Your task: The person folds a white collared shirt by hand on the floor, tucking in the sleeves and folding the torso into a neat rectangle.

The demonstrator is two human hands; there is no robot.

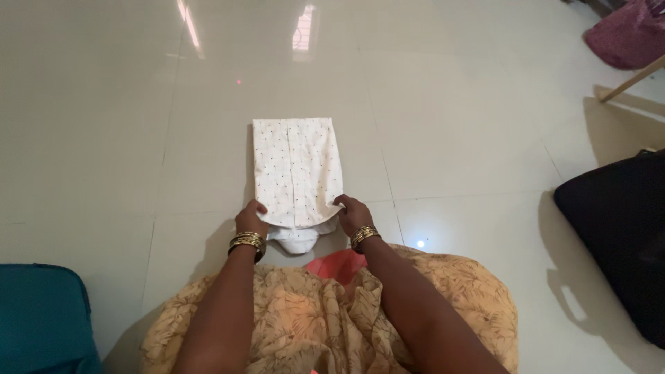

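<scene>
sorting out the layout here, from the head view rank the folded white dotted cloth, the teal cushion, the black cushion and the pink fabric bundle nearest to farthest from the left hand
1. Folded white dotted cloth, touched by the left hand.
2. Teal cushion, lower left corner.
3. Black cushion, right edge.
4. Pink fabric bundle, top right corner.

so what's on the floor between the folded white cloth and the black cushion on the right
Nothing: in the head view, only bare glossy floor tile lies between the folded white cloth and the black cushion.
</scene>
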